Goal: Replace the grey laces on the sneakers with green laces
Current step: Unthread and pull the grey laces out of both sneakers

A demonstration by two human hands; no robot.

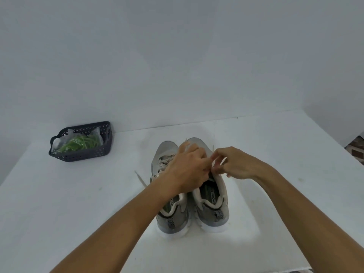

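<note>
Two grey sneakers stand side by side on the white table, heels toward me: the left sneaker and the right sneaker. Both hands work over the right sneaker's lacing. My left hand reaches across and covers the eyelets, its fingers curled on the grey lace. My right hand pinches the grey lace at the shoe's right side. A loose grey lace end of the left sneaker trails onto the table. The green laces lie in a clear bag inside a dark basket.
The dark plastic basket sits at the table's back left, near the wall. The white table ends at the wall behind and drops off at the right edge, where a brick floor shows.
</note>
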